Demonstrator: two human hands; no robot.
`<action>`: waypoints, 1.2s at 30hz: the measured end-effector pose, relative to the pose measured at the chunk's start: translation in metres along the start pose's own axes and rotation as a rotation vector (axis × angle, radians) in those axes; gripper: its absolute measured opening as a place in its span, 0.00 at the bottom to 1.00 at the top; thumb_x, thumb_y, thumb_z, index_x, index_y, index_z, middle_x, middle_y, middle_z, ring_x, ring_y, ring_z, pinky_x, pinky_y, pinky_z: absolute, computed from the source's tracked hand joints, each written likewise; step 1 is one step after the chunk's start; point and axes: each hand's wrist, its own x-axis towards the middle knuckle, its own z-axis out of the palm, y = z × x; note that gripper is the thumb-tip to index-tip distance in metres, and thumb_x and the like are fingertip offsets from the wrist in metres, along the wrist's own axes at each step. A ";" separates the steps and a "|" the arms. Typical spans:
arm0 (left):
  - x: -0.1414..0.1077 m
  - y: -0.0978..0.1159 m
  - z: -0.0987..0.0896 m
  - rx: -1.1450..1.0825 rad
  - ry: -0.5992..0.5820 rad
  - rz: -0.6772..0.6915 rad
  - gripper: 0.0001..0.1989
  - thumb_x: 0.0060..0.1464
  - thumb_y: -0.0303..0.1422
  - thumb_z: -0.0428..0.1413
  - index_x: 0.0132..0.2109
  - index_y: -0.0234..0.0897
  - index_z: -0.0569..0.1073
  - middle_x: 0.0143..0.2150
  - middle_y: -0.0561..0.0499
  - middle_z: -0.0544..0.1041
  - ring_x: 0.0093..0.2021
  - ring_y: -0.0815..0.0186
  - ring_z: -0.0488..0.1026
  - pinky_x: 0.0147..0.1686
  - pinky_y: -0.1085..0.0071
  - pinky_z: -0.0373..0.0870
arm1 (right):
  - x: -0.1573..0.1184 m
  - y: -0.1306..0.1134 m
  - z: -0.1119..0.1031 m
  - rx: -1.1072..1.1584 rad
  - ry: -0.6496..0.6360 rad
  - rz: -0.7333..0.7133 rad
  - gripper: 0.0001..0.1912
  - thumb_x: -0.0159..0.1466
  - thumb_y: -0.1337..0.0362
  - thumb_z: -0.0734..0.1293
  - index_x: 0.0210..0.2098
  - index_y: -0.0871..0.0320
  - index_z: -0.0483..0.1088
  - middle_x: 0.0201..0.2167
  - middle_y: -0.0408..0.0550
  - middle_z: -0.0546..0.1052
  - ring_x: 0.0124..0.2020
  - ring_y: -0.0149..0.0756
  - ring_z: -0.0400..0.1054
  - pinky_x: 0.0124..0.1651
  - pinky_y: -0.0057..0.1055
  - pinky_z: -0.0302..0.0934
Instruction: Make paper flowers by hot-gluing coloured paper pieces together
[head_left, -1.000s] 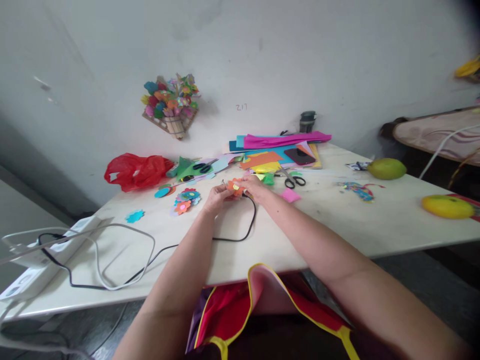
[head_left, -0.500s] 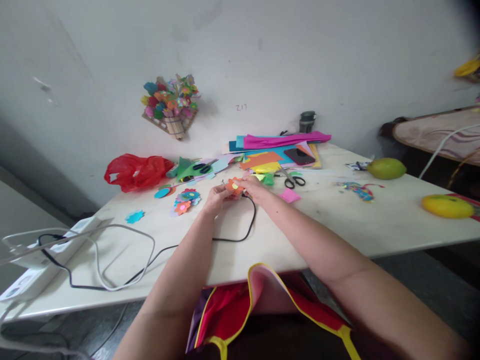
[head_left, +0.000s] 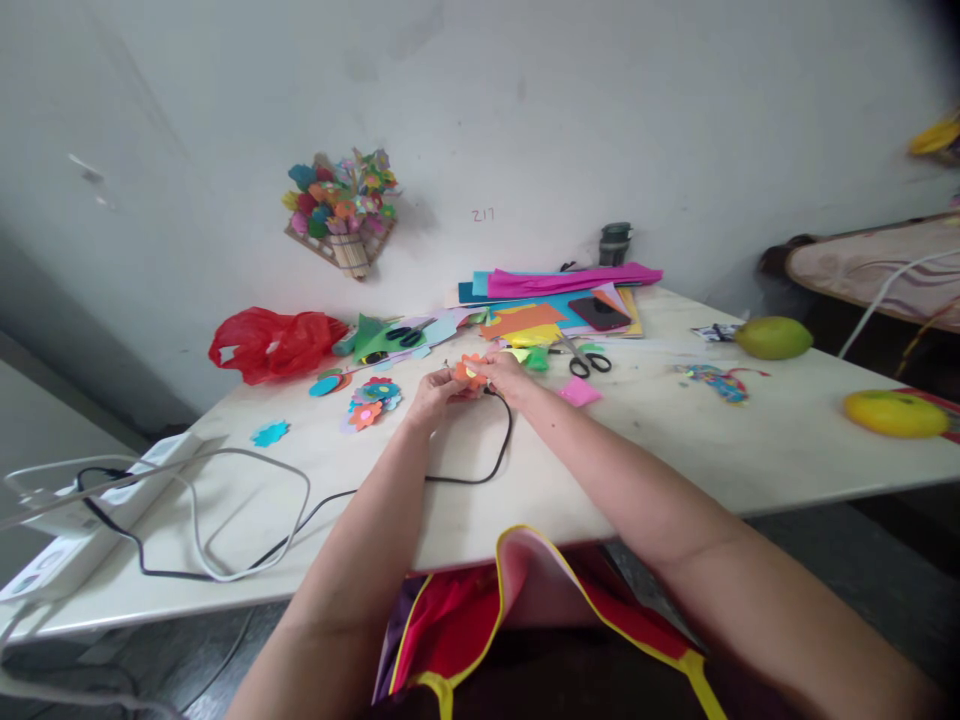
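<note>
An orange paper flower with a pale yellow centre is held up between my two hands over the table. My left hand pinches its left edge. From the other side, my right hand grips it, with a finger against the front near the centre. Just below my hands a black cable ends at a small dark part, mostly hidden behind the fingers. Left of my left hand lie several cut paper flowers in a pile. Scissors with black handles rest beyond my right hand.
A red plastic bag and paper circles sit at left, a blue paper flower nearer. Coloured sheets and a phone lie at the back. A power strip is front left; two mangoes are at right.
My right-hand fingers have shifted slightly over the orange paper flower, covering more of its centre. The rest stays in place.
</note>
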 end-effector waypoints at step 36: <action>0.000 0.000 -0.001 0.018 -0.029 -0.004 0.14 0.39 0.38 0.61 0.32 0.31 0.75 0.30 0.44 0.78 0.27 0.63 0.74 0.35 0.65 0.71 | -0.003 -0.003 -0.002 -0.014 -0.027 0.022 0.18 0.43 0.54 0.71 0.18 0.58 0.60 0.13 0.37 0.65 0.16 0.25 0.56 0.21 0.26 0.46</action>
